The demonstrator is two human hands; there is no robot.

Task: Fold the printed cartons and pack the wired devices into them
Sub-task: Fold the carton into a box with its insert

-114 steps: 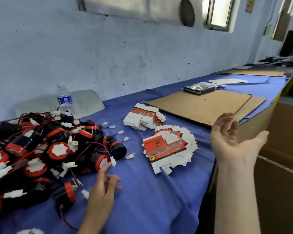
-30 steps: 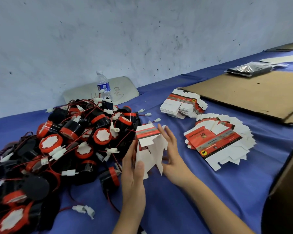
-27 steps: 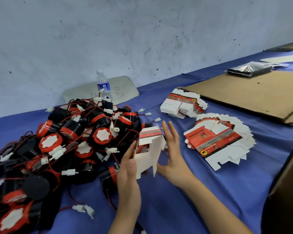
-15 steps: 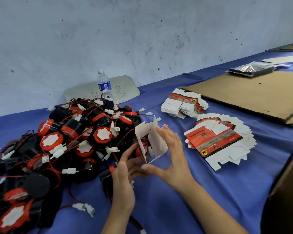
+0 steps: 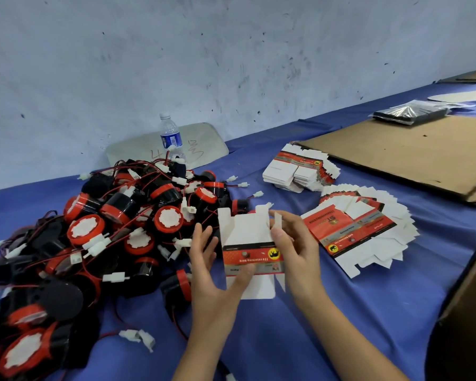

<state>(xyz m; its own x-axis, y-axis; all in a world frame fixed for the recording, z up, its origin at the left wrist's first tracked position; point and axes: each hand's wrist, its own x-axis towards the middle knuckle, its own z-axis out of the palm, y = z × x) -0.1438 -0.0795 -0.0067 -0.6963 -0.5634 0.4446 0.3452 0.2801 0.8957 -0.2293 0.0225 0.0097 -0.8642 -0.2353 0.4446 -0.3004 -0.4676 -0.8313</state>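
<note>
Now a thin, boxy cardboard carton [image 5: 246,235]

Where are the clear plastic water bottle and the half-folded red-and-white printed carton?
Clear plastic water bottle [image 5: 171,139]: head view, on its blue label.
Half-folded red-and-white printed carton [image 5: 248,254]: head view, on its red band.

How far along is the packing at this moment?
Done: no folded or packed carton shows anywhere in view. In hand: the left hand and right hand hold one printed carton, opened up but with its flaps not yet tucked in. Left: the pile of wired devices lies unpacked, and the fanned stack of flat cartons and the far stack wait.
</note>
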